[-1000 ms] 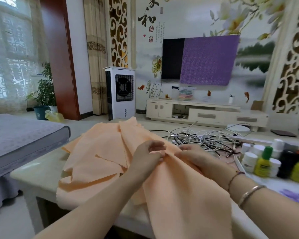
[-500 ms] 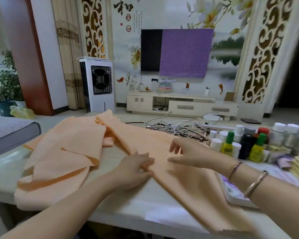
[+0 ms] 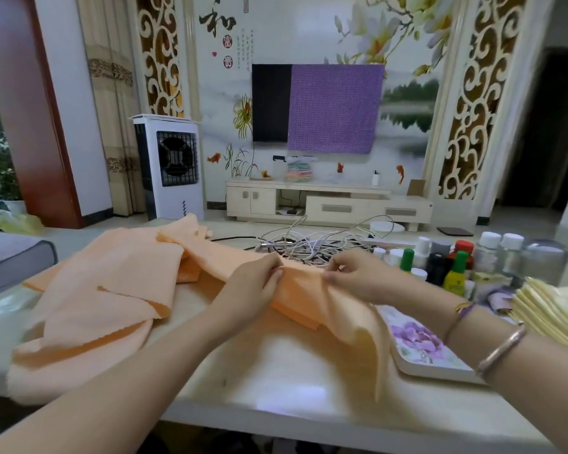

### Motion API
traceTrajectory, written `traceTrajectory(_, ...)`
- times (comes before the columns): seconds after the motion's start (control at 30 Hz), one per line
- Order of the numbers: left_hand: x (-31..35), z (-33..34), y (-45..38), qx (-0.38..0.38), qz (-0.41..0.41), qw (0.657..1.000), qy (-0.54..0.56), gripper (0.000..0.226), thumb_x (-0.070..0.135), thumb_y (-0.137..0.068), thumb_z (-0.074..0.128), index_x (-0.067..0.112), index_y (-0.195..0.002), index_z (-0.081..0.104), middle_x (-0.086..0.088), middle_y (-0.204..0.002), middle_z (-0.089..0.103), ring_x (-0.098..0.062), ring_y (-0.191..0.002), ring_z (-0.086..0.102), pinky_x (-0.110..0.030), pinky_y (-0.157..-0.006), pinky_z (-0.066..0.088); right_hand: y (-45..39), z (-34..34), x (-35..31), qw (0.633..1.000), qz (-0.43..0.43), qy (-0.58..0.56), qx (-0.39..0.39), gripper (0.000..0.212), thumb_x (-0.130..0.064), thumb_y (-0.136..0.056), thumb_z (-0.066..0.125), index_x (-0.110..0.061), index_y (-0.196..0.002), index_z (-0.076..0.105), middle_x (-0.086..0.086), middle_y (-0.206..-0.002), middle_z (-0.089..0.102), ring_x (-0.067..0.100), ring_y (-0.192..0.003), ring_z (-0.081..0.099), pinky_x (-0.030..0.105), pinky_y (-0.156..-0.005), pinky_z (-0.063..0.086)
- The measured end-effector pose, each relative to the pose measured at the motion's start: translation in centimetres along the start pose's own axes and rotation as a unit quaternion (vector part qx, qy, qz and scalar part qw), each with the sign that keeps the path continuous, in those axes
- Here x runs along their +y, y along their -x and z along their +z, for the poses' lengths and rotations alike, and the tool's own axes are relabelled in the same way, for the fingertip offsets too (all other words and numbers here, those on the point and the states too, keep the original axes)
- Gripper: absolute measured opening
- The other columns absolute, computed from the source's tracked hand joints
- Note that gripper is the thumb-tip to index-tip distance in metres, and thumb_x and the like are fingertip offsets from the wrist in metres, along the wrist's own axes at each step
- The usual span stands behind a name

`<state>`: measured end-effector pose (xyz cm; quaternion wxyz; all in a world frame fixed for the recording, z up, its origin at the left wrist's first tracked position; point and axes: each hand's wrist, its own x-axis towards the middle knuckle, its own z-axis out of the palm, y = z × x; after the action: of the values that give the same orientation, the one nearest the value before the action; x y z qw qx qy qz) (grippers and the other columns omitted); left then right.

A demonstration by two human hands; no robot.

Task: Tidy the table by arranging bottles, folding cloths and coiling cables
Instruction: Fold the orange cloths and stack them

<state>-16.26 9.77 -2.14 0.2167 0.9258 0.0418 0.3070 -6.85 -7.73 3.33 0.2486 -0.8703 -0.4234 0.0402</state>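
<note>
A person's left hand and right hand pinch one orange cloth; a second cloth lies left of them. Beyond the hands on the pale table sit one tangle of cables and, rightward, bottles too crowded to count.

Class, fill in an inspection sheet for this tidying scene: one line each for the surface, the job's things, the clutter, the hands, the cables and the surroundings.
Surface: pale table, partly covered.
Job's things: orange cloth lifted at its middle; more orange cloths lie crumpled to the left; bottles clustered at right, upright.
Clutter: floral tray and a stack of yellow cloths at right.
Hands: left hand and right hand both pinch the orange cloth.
Cables: tangled cables behind the cloth, uncoiled.
Surroundings: air cooler, TV half draped in purple, TV cabinet.
</note>
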Motion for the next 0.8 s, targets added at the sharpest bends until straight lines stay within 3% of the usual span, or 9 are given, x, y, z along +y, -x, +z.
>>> traceTrajectory(0.1,1.3,-0.2,0.0,0.002,0.003,0.999,0.041,0.005,0.017,-0.097,0.047,0.018,-0.101,0.046,0.002,-0.093,0.053,-0.020,-0.090,0.049,-0.030,-0.077,0.034,0.1,-2.3,-0.4,0.996,0.047,-0.070,-0.027,0.015,-0.025,-0.094,0.057,-0.021,-0.083,0.066,0.000,-0.090,0.066,0.013,-0.079,0.057,0.024,-0.065,0.044)
traceTrajectory(0.17,1.9,-0.3,0.2,0.065,0.030,0.997,0.008,0.030,0.027,-0.091,0.048,0.024,-0.119,0.037,0.006,-0.109,0.040,-0.017,-0.103,0.040,-0.027,-0.088,0.030,0.3,-3.5,-0.5,0.991,0.065,-0.107,-0.053,0.015,-0.025,-0.092,0.061,-0.024,-0.078,0.066,-0.004,-0.084,0.066,0.009,-0.074,0.057,0.022,-0.066,0.045)
traceTrajectory(0.27,3.7,-1.3,1.2,0.130,0.096,0.986,0.036,0.036,0.050,-0.087,0.048,0.030,-0.114,0.034,0.011,-0.111,0.033,-0.016,-0.107,0.039,-0.027,-0.094,0.033,-0.1,-4.3,-0.3,0.986,0.103,-0.120,-0.049,0.012,-0.033,-0.085,0.070,-0.031,-0.073,0.070,-0.010,-0.086,0.067,0.009,-0.089,0.062,0.025,-0.083,0.051)
traceTrajectory(0.43,6.4,-0.8,2.8,0.059,0.090,0.994,0.030,0.074,0.079,-0.062,0.058,0.029,-0.112,0.035,0.014,-0.113,0.034,-0.010,-0.108,0.041,-0.025,-0.092,0.035,-0.3,-4.8,-1.3,0.984,0.148,-0.086,-0.052,0.010,-0.045,-0.085,0.065,-0.037,-0.084,0.070,-0.003,-0.111,0.067,0.017,-0.104,0.062,0.037,-0.096,0.049)
traceTrajectory(0.5,6.9,-0.5,2.9,0.065,0.069,0.995,0.024,0.075,0.072,-0.058,0.065,0.029,-0.112,0.034,0.013,-0.113,0.038,-0.008,-0.106,0.042,-0.027,-0.089,0.036,0.0,-4.6,-2.0,0.984,0.130,-0.108,-0.065,0.016,-0.036,-0.093,0.056,-0.026,-0.100,0.067,-0.001,-0.101,0.064,0.014,-0.090,0.060,0.029,-0.082,0.049)
traceTrajectory(0.6,7.1,-0.5,2.3,0.071,0.031,0.995,0.059,0.039,0.044,-0.072,0.065,0.027,-0.102,0.046,0.011,-0.104,0.053,-0.009,-0.101,0.052,-0.036,-0.086,0.045,1.4,-3.9,-3.1,0.969,0.101,-0.221,-0.043,0.013,-0.025,-0.097,0.051,-0.013,-0.096,0.056,0.010,-0.082,0.053,0.016,-0.067,0.050,0.028,-0.061,0.041)
traceTrajectory(0.67,7.0,-0.8,1.8,0.079,0.012,0.994,0.079,0.020,0.038,-0.079,0.056,0.028,-0.096,0.057,0.013,-0.096,0.061,-0.006,-0.094,0.058,-0.036,-0.083,0.049,2.0,-3.9,-3.2,0.987,0.091,-0.129,-0.018,0.037,-0.052,-0.090,0.055,-0.018,-0.103,0.051,0.005,-0.091,0.053,0.018,-0.079,0.053,0.029,-0.067,0.043)
traceTrajectory(0.73,7.1,-1.2,1.0,0.083,-0.010,0.991,0.102,0.017,0.031,-0.079,0.054,0.025,-0.092,0.065,0.011,-0.087,0.065,-0.005,-0.083,0.061,-0.032,-0.076,0.050,2.5,-4.2,-3.3,0.996,0.071,-0.045,-0.037,0.081,-0.075,-0.069,0.061,-0.025,-0.130,0.039,-0.002,-0.118,0.055,0.018,-0.106,0.055,0.033,-0.090,0.047)
traceTrajectory(0.8,7.4,-1.5,0.4,0.071,-0.038,0.988,0.129,0.007,0.018,-0.080,0.060,0.018,-0.081,0.067,0.008,-0.077,0.067,-0.007,-0.074,0.060,-0.029,-0.070,0.049,3.3,-4.3,-3.3,0.996,0.037,-0.023,-0.074,0.096,-0.063,-0.068,0.073,-0.028,-0.142,0.022,-0.004,-0.122,0.053,0.012,-0.104,0.056,0.025,-0.087,0.046)
